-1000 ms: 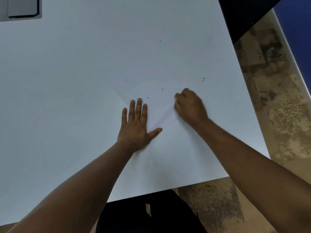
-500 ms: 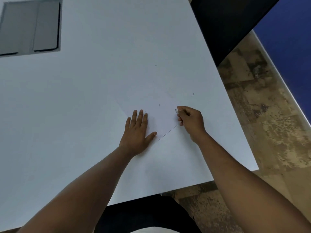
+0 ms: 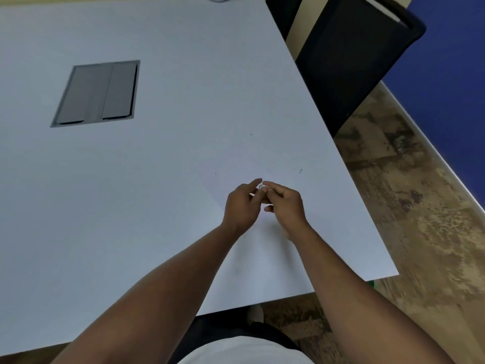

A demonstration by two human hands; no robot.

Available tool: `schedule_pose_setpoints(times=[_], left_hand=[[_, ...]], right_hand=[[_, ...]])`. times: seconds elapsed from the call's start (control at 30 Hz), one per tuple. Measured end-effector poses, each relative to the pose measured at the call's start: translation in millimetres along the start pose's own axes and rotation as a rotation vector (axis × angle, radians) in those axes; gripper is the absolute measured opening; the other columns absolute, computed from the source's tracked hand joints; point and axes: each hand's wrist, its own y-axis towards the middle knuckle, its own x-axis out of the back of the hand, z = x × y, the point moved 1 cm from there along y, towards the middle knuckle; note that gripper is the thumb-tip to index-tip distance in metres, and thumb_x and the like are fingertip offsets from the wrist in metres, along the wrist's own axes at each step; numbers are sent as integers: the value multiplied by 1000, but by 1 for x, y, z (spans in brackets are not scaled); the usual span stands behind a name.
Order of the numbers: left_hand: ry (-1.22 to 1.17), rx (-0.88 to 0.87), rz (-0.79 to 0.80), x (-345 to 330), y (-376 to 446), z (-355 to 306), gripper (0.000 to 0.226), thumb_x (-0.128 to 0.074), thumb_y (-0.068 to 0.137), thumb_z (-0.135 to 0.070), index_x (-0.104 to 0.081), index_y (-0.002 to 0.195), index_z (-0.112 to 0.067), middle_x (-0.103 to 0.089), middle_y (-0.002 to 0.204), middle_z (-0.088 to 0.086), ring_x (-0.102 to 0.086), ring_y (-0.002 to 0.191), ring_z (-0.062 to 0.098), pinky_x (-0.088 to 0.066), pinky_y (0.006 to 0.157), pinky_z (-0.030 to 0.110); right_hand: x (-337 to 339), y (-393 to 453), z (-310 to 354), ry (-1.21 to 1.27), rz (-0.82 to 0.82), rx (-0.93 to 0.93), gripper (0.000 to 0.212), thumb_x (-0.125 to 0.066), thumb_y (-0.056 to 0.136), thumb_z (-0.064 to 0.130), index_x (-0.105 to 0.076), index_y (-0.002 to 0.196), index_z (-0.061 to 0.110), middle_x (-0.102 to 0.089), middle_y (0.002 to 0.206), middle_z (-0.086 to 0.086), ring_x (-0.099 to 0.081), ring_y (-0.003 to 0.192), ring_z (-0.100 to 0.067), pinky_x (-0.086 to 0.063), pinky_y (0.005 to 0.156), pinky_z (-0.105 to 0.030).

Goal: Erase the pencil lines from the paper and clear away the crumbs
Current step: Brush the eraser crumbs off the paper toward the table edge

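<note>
— Both hands have come up off the paper [image 3: 236,177] since a moment ago; the left hand [image 3: 242,206] was lying flat on the sheet and now it's raised, meeting the right hand [image 3: 284,206] fingertip to fingertip.

— What's between them?

— Something small and pale, the eraser [image 3: 263,188] I'd say, pinched in the right hand's curled fingers. The left forefinger and thumb close on it too, though it's too tiny to be certain who grips what.

— And the sheet?

— Lying on the white table [image 3: 157,179], directly under the hands, its corner toward ten o'clock. It barely shows against the tabletop.

— Any crumbs?

— Dark specks: one [image 3: 215,173] on the paper at about ten o'clock of the hands, a curled one [image 3: 300,171] at two o'clock, another [image 3: 251,134] farther off at twelve.

— Anything else?

— A grey hatch [image 3: 97,93] sunk in the table far out at ten o'clock, and a dark chair [image 3: 349,64] beyond the table edge at one o'clock.
</note>
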Motion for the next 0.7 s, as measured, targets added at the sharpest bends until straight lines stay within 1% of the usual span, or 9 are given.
schedule_pose_setpoints(times=[0.07, 0.13, 0.2, 0.23, 0.27, 0.33, 0.43, 0.57, 0.7], left_hand=[[21, -9, -43, 3, 2, -3, 33, -56, 105, -31, -70, 132, -18, -71, 115, 3, -64, 108, 15, -41, 88, 21], [30, -22, -82, 9, 3, -6, 26, -59, 104, -26, -77, 120, -17, -75, 110, 2, -66, 106, 14, -44, 87, 22], [21, -35, -103, 14, 4, -9, 21, -61, 101, -22, -81, 106, -16, -78, 99, -2, -68, 94, 8, -47, 81, 19], [20, -34, -114, 17, 5, -10, 21, -61, 101, -21, -82, 101, -16, -79, 94, -3, -67, 84, 3, -46, 76, 14], [21, -24, -126, 19, 6, -11, 21, -61, 100, -19, -82, 98, -15, -79, 90, -4, -64, 76, -1, -42, 70, 7], [19, -14, -152, 21, 6, -12, 22, -61, 100, -18, -82, 93, -15, -78, 85, -4, -61, 70, -7, -39, 64, 3], [-26, 26, -163, 23, 9, -12, 23, -63, 98, -19, -82, 87, -15, -77, 80, -4, -65, 70, 1, -40, 61, 6], [-198, 145, -95, 35, 20, -6, 23, -72, 96, -27, -82, 84, -11, -74, 72, -4, -66, 67, 9, -50, 69, 21], [-189, 143, -40, 42, 27, 2, 30, -71, 96, -28, -80, 78, -6, -73, 69, -2, -66, 65, 13, -55, 75, 30]], right_hand=[[-4, -3, 2, -8, -2, 5, 23, -56, 100, 13, -72, 117, 15, -76, 102, -2, -71, 91, -15, -57, 69, -25], [-8, -5, 4, -16, -24, 6, 22, -55, 100, 11, -74, 110, 16, -74, 94, -2, -68, 83, -15, -58, 72, -25], [-13, -6, 5, -29, -49, 4, 24, -53, 100, 10, -75, 106, 15, -73, 86, -4, -66, 78, -14, -58, 75, -26], [-17, -5, 6, -26, -60, 5, 25, -53, 100, 9, -76, 105, 16, -73, 86, -7, -66, 77, -14, -59, 78, -27], [-21, -5, 7, -15, -70, 9, 26, -52, 99, 9, -76, 102, 16, -74, 89, -10, -68, 78, -15, -60, 81, -29], [-28, -5, 8, 25, -92, 16, 28, -51, 99, 6, -76, 97, 18, -75, 95, -14, -69, 82, -19, -60, 85, -32], [-36, -7, 11, 114, -108, -10, 28, -51, 99, 4, -76, 95, 16, -74, 94, -15, -68, 81, -20, -60, 84, -33], [-39, -12, 17, 249, -73, -111, 16, -59, 96, 4, -75, 99, 7, -64, 80, -10, -58, 73, -16, -55, 72, -27], [-47, -16, 20, 241, -109, -152, 14, -61, 95, 5, -75, 100, 4, -62, 76, -8, -55, 71, -16, -53, 69, -26]])
